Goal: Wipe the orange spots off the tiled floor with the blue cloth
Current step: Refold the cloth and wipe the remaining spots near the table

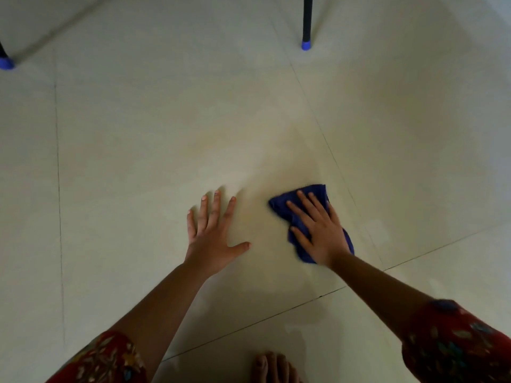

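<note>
My right hand (318, 230) lies flat on the crumpled blue cloth (282, 207) and presses it against the pale tiled floor (166, 134). To its left, my left hand (213, 233) rests palm down on the tile with fingers spread and nothing in it. Between and beyond the hands the tile shows a faint yellowish smear (257, 217); no distinct orange spots stand out in this dim light.
Two dark furniture legs with blue caps stand on the floor, one at the far right (305, 45) and one at the far left edge (6, 63). My bare foot (272, 367) shows at the bottom. Grout lines cross the floor.
</note>
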`<action>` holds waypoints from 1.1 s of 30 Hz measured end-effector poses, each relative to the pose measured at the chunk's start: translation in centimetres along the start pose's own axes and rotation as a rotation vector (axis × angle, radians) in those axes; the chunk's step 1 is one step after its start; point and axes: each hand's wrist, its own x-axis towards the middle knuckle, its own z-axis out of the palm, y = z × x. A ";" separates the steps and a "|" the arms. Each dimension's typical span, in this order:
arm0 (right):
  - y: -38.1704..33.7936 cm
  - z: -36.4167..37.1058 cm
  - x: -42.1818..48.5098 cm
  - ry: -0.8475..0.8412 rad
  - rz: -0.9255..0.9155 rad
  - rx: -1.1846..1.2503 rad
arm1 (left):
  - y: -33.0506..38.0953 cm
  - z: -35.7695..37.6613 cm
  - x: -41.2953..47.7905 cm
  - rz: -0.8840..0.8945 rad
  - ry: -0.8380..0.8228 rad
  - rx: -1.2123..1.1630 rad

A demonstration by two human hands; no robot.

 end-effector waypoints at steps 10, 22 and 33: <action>-0.6 0.6 -7.1 0.070 0.627 0.050 | -1.8 -0.7 -5.0 0.032 0.097 -0.017; -15.8 3.1 0.7 0.058 -0.378 0.062 | -9.6 -2.8 -13.4 -0.450 0.396 -0.189; -24.7 1.2 10.4 -0.029 -0.386 0.046 | -11.0 -4.5 -14.7 -0.551 0.656 -0.365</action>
